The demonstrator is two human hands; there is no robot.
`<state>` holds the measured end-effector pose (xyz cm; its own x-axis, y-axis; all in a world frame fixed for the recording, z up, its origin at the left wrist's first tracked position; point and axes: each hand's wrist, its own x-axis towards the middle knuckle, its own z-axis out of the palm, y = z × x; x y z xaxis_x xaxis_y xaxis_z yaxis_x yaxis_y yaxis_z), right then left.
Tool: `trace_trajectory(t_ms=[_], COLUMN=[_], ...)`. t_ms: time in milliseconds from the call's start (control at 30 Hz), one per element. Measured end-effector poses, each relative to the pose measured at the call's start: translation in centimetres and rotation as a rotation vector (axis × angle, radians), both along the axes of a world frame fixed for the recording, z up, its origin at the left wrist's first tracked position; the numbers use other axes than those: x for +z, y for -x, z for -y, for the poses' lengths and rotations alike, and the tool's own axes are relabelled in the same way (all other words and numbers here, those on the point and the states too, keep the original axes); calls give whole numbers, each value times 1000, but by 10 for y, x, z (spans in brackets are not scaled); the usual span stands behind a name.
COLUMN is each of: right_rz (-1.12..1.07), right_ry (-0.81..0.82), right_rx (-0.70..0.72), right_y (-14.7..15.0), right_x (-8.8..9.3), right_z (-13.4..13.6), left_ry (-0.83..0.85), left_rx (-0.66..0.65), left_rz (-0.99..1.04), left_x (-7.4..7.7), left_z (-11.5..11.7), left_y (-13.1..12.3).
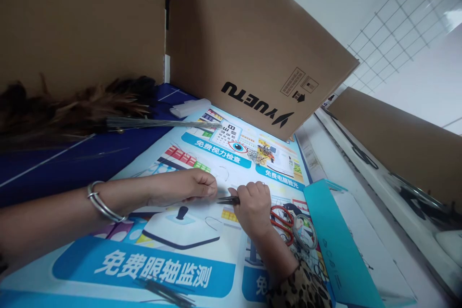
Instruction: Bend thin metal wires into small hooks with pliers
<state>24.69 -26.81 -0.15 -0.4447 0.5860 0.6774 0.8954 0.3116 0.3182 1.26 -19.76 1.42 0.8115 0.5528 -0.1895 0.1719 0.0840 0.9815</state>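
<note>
My right hand (252, 204) is wrapped around a pair of pliers (225, 200), whose dark, narrow jaws point left. Just left of their tips, my left hand (200, 185) is closed in a pinch; whatever lies between its fingers is too small to make out. A silver bangle circles my left wrist. Both hands hover over a printed poster (202, 286) that covers the table. A thin bent wire (212, 223) shows below my left hand. Red-handled scissors (283, 224) and a coil of wire (305, 232) lie beside my right wrist.
A bundle of straight wires (159, 123) and brown feathers (119, 98) lie at the back left. Tall cardboard (249, 33) stands behind. A teal box (335, 240) is on the right. More thin rods (168, 292) lie at the front edge. Small metal pieces (258, 155) sit farther back.
</note>
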Motion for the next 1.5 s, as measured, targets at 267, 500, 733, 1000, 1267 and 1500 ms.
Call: trace_trajectory(t_ms=[267,500,733,1000,1267,1500], right_rz=[34,26,55,88,86,88], right_ry=[19,-10,-85,-105,-69,-59], right_rx=[20,-9,-34,-20,17,14], right_y=[1,-6,-8,-4,-2,-1], right_x=[-1,8,16,20,18,21], right_z=[2,1,0,2,3,4], left_ry=[-11,259,745,719,553,451], left_rx=[-23,278,528,610,490,403], left_rz=[2,141,367,237,266,161], left_x=[0,-2,-4,8,-6,2], left_z=[2,26,58,63,51,46], left_y=[1,-11,-22,-23,-18,-14])
